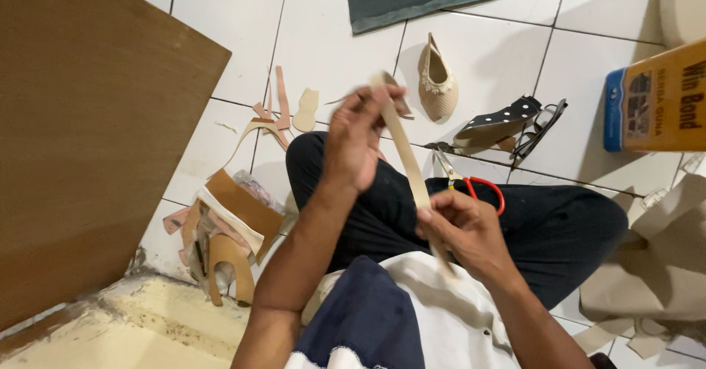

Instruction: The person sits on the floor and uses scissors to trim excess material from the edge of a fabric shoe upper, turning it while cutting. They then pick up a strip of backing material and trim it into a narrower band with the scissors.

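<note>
My left hand [357, 141] pinches the upper end of a long beige strip [404, 156] of shoe material, held up over my crossed legs in black trousers. My right hand [467, 231] grips the same strip lower down, near my lap. The strip runs tilted between the two hands and its lower end passes under my right hand. Red-handled scissors [471, 184] lie on my leg just beyond my right hand.
A beige shoe upper [437, 82] and a polka-dot sandal [507, 123] lie on the white tile floor. Cut beige and brown pieces [228, 229] sit at left beside a brown board [88, 134]. A yellow glue can [658, 101] stands at right, with grey paper [654, 266] below it.
</note>
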Available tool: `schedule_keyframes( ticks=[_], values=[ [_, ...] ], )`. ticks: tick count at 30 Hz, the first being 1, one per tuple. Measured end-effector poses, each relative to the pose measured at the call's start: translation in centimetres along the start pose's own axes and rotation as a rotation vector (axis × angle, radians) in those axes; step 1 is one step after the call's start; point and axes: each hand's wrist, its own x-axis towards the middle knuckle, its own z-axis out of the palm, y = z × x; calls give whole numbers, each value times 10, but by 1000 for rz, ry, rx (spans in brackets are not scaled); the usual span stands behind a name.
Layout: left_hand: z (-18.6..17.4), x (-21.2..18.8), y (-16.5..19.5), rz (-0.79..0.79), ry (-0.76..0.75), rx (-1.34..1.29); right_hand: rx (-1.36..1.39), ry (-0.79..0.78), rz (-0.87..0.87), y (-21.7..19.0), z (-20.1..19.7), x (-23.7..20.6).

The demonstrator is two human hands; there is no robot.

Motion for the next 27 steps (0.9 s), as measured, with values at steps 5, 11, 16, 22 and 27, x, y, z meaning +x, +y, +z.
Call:
schedule_keyframes(
  ticks=[5,11,16,22,27],
  values=[
    [-25,26,32,94,66,116,-83,100,73,-1,-33,-12],
    [-39,30,69,185,202,194,-142,159,-46,-13,-80,-8],
    [-56,4,72,160,252,240,-269,214,-190,-36,-118,14],
    [-68,-51,48,82,296,181,-11,270,-313,-64,-151,56],
    [-73,-104,27,55,220,229,-70,336,-384,-88,-172,83]
  ],
)
